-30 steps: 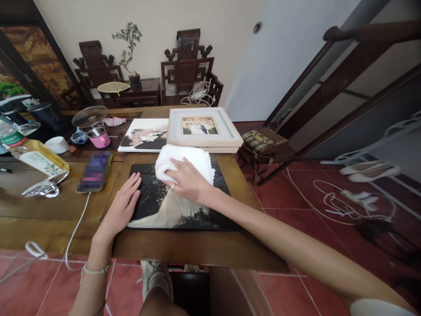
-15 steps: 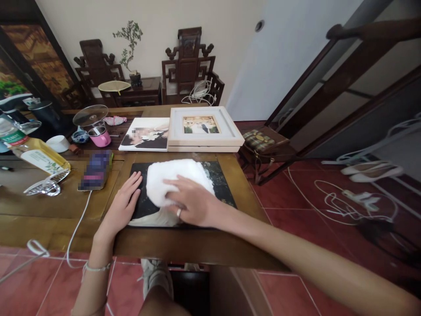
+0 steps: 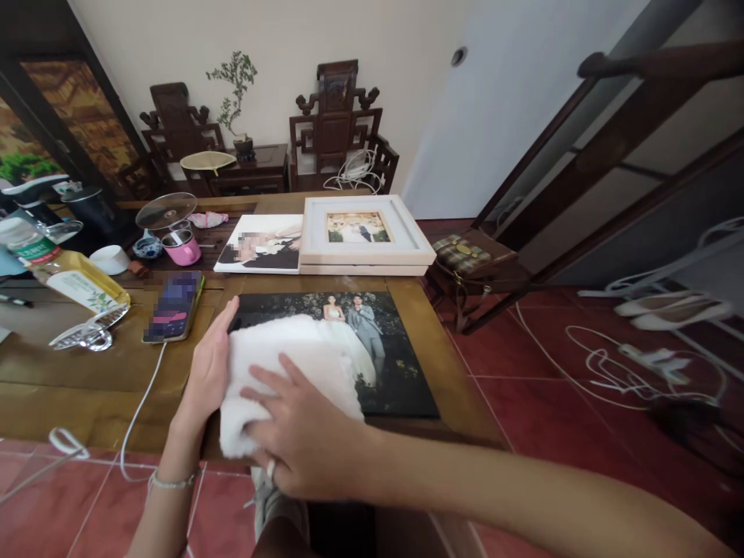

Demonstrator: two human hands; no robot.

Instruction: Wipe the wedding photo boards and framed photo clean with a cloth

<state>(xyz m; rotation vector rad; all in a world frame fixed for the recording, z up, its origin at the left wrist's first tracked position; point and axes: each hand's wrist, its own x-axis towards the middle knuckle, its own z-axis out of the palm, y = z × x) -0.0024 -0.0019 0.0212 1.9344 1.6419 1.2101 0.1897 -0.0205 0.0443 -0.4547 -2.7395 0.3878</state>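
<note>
A dark photo panel [image 3: 401, 387] lies near the table's front edge; its print shows two people in wedding clothes. Over its left part is a thick white fluffy cloth [image 3: 325, 349], which hides that side of the picture and hangs past the panel's near edge. My right hand [image 3: 302, 434] grips the cloth from above, fingers spread and pressed into it, a ring on one finger. At the panel's left edge my left hand [image 3: 212, 364] stands on its side, fingers straight, steadying the edge beside the cloth.
Behind the panel are white frames [image 3: 407, 232] and a white-edged photo print [image 3: 261, 244]. To the left lie a charging phone [image 3: 174, 306], a hair claw clip [image 3: 93, 333], an oil bottle [image 3: 75, 271] and a pink mug [image 3: 181, 248]. A bag [image 3: 465, 252] rests beyond the right corner.
My right hand has drawn the cloth toward me and left, uncovering the pictured couple. My left hand has turned more upright along the panel's left edge.
</note>
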